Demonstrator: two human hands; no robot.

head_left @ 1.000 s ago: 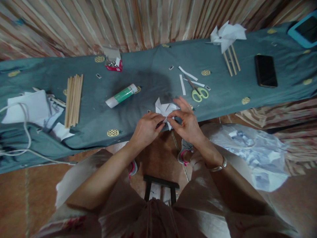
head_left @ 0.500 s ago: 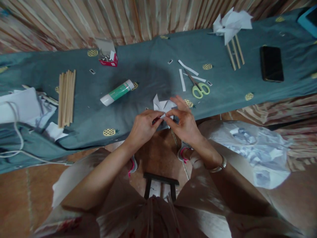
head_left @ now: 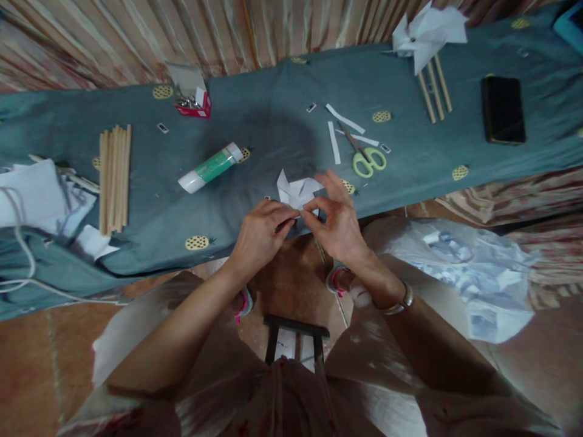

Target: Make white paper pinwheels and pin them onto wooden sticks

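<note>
A white paper pinwheel (head_left: 295,192) with folded points lies at the near edge of the cloth-covered table, between my hands. My left hand (head_left: 263,233) pinches its near side with thumb and forefinger. From the other side my right hand (head_left: 336,220) pinches the same part, its outer fingers raised over the paper. The fingertips of both hands almost meet and hide the spot they grip. A glue stick (head_left: 210,167) with a green label lies beyond my left hand. Green-handled scissors (head_left: 362,156) rest beyond my right hand, among white paper strips (head_left: 334,142).
Wooden sticks (head_left: 115,179) and paper sheets (head_left: 31,194) lie at the left. An open red box (head_left: 193,104) of small metal pieces stands at the back. Finished pinwheels (head_left: 423,36) on sticks and a black phone (head_left: 503,110) are at the right. A plastic bag (head_left: 483,279) sits below the table edge.
Both hands stay at the pinwheel, and the small flap between the fingertips is now less visible. The camera view has shifted slightly.
</note>
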